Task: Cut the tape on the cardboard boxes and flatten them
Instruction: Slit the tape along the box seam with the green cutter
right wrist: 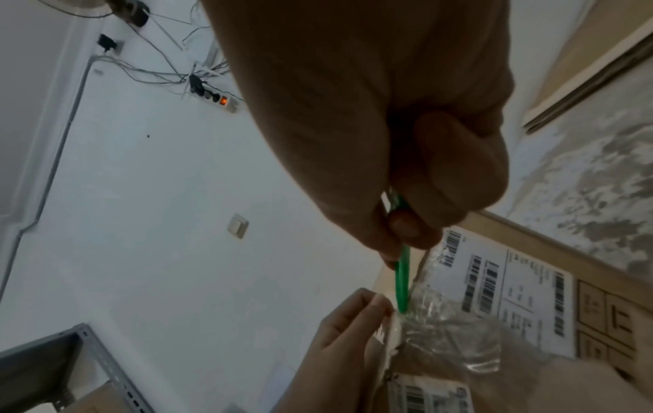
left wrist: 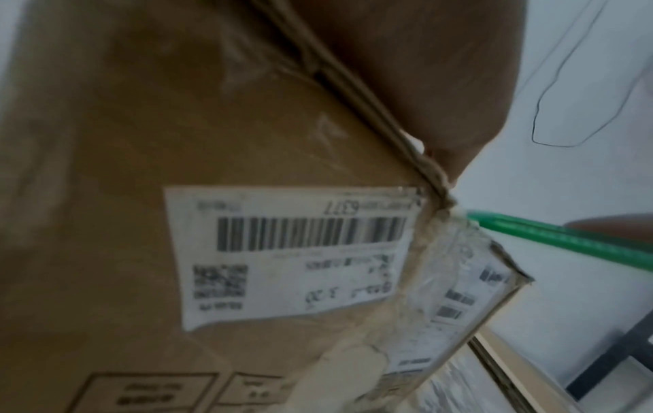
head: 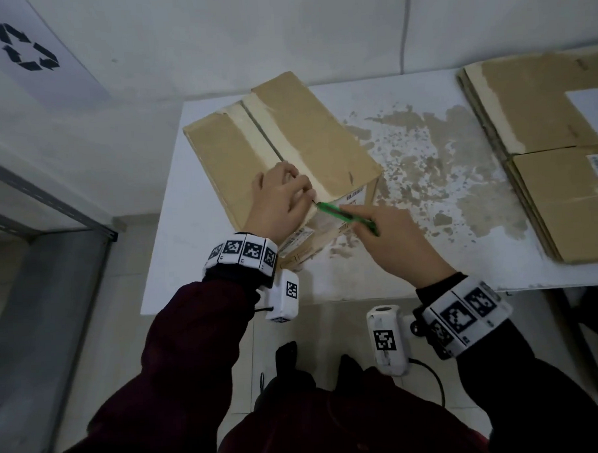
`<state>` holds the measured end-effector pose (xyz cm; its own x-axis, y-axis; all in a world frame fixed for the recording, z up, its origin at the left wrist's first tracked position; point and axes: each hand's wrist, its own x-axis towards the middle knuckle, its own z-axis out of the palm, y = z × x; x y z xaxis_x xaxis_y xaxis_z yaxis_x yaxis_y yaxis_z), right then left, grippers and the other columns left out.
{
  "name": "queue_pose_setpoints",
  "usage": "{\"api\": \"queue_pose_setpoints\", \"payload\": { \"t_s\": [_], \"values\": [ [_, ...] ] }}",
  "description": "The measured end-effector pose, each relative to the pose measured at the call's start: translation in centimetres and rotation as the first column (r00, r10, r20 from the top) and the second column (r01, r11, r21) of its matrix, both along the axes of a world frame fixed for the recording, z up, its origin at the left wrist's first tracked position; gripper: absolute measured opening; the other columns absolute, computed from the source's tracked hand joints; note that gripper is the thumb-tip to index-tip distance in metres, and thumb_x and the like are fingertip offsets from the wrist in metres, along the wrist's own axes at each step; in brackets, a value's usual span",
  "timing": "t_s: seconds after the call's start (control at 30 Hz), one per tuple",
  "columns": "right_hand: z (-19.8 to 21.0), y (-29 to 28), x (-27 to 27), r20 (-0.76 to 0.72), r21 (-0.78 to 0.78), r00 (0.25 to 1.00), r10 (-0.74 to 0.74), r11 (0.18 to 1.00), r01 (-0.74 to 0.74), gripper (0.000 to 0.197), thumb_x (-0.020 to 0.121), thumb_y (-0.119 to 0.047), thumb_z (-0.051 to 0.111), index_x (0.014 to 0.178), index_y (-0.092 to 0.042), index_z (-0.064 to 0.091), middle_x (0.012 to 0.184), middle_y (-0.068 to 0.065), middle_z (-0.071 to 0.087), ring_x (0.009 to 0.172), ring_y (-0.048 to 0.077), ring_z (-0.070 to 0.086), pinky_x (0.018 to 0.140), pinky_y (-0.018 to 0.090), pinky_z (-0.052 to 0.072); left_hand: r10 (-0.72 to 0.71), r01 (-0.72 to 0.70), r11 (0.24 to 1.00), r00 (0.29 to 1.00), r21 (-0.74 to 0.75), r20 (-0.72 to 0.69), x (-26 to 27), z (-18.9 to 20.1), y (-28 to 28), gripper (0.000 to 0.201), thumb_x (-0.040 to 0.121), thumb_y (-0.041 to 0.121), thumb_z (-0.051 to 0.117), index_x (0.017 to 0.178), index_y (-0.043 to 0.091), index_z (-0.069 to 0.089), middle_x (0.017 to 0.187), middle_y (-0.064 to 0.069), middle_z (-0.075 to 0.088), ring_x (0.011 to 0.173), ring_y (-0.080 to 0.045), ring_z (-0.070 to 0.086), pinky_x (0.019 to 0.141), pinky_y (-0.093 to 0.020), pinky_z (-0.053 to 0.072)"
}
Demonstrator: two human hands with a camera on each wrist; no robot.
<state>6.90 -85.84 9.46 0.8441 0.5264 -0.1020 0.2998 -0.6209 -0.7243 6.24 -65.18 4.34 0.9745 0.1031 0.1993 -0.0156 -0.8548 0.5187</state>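
Centre of frame: left hand (head: 280, 199) lay curled on the box (head: 297, 130); right fingers (right wrist: 410, 229) pinched the knife (head: 347, 217) at the taped seam; a shallow cut away from the steadying hand seemed best.

The box (head: 280, 148) fills the table's (head: 412, 266) left end, with the left hand (head: 279, 199) pressed on its near top edge and the right hand (head: 394, 242) gripping the cutter (head: 345, 217) just beside it, so little room lies between them. Bare, stained tabletop lies open between box and the flattened stack (head: 548, 153) at the right. The wall (head: 214, 38) stands just behind the box.
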Motion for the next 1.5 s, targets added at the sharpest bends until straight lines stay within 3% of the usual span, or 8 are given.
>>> {"api": "queue_pose_setpoints", "payload": {
  "t_s": [0.23,0.7,0.83,1.1,1.17,1.23,1.33,1.5],
  "values": [
    [-0.7,-0.1,-0.5,0.060,0.006,0.998,-0.006,1.000,0.005,0.039,0.098,-0.012,0.044,0.134,-0.024,0.052,0.069,-0.001,0.055,0.046,0.005,0.036,0.047,0.015,0.037,-0.021,0.017,0.991,0.999,-0.136,-0.025,0.1,0.4,-0.5,0.030,0.095,0.030,0.045,0.089,0.011,0.067,0.118,-0.007,0.047,0.121,-0.020,0.037,0.108,-0.054,0.023],
    [-1.2,-0.8,-0.7,-0.123,0.136,0.991,-0.054,0.988,0.071,0.033,0.098,-0.015,0.047,0.128,-0.021,0.058,0.063,-0.011,0.054,0.041,0.000,0.042,0.039,0.012,0.030,0.004,0.009,0.974,0.998,-0.228,0.056,-0.1,-1.0,-0.5,0.027,0.095,0.026,0.047,0.089,0.006,0.064,0.123,-0.009,0.052,0.134,-0.026,0.034,0.108,-0.034,0.026],
    [-1.4,-1.1,-0.1,-0.191,0.151,0.979,-0.065,0.984,0.095,0.030,0.098,-0.018,0.048,0.124,-0.021,0.062,0.060,-0.016,0.044,0.037,0.002,0.037,0.038,0.010,0.027,0.013,0.007,0.967,0.997,-0.253,0.075,-0.1,-1.2,-0.4,0.029,0.094,0.029,0.046,0.087,0.008,0.064,0.122,-0.008,0.054,0.134,-0.025,0.035,0.109,-0.041,0.030],
    [-0.8,-1.6,-0.9,-0.210,0.133,0.977,0.030,0.991,-0.002,0.028,0.097,-0.021,0.049,0.120,-0.025,0.063,0.080,-0.017,0.059,0.047,-0.004,0.048,0.048,0.008,0.033,0.033,-0.004,0.970,0.993,-0.243,0.115,0.6,-1.3,-0.5,0.028,0.092,0.027,0.052,0.088,0.004,0.068,0.116,-0.010,0.059,0.128,-0.027,0.042,0.107,-0.048,0.031],
    [-0.9,-2.7,-1.5,-0.156,0.130,0.988,-0.001,0.991,0.022,0.027,0.097,-0.024,0.049,0.120,-0.029,0.062,0.093,-0.006,0.067,0.063,0.011,0.058,0.057,0.020,0.041,0.040,-0.016,0.970,0.995,-0.242,0.094,0.9,-1.2,-0.4,0.028,0.092,0.028,0.052,0.089,0.005,0.068,0.117,-0.009,0.058,0.129,-0.026,0.040,0.109,-0.048,0.030],
    [-0.7,-3.4,-1.3,-0.102,0.153,0.989,-0.103,0.981,0.118,0.029,0.098,-0.023,0.047,0.123,-0.029,0.058,0.082,0.006,0.066,0.065,0.030,0.055,0.054,0.028,0.040,0.042,-0.018,0.967,0.995,-0.254,0.092,1.0,-1.2,-0.4,0.026,0.091,0.029,0.053,0.087,0.008,0.067,0.117,-0.008,0.058,0.130,-0.025,0.039,0.109,-0.048,0.029],
    [-1.0,-2.4,-0.5,-0.129,0.182,0.989,-0.069,0.979,0.091,0.031,0.098,-0.016,0.044,0.128,-0.024,0.053,0.076,0.003,0.063,0.048,0.008,0.042,0.046,0.017,0.033,0.020,0.000,0.968,0.997,-0.249,0.076,0.9,-1.2,-0.3,0.026,0.091,0.031,0.053,0.084,0.009,0.066,0.118,-0.007,0.057,0.130,-0.024,0.038,0.109,-0.048,0.029],
    [-2.2,-0.4,-0.7,-0.143,0.202,0.989,-0.027,0.978,0.056,0.036,0.099,-0.016,0.043,0.131,-0.028,0.053,0.086,0.005,0.064,0.043,0.005,0.038,0.042,0.013,0.031,0.002,0.019,0.969,0.996,-0.247,0.088,0.9,-1.3,-0.1,0.026,0.092,0.028,0.052,0.085,0.009,0.067,0.117,-0.009,0.059,0.129,-0.027,0.041,0.106,-0.055,0.031]
  ]
}}
